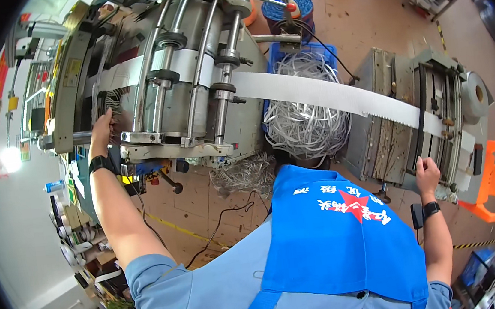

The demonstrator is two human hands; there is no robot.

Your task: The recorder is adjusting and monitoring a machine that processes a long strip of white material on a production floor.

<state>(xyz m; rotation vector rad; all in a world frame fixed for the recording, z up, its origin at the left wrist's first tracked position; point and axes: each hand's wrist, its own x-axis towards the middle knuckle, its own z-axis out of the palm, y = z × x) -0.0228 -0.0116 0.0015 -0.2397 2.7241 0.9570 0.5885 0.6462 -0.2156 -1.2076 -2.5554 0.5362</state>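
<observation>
Two grips show: left hand (102, 129) unclear beside machine (178, 110), right hand (428, 176) curled narrow.

Roller machine (184, 101) left, second machine (387, 134) right, strip (325, 91) spanning between, scrap pile (306, 125) beneath strip

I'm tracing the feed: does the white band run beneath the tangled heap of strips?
No, the white band crosses over the tangled strips, hiding some.
</observation>
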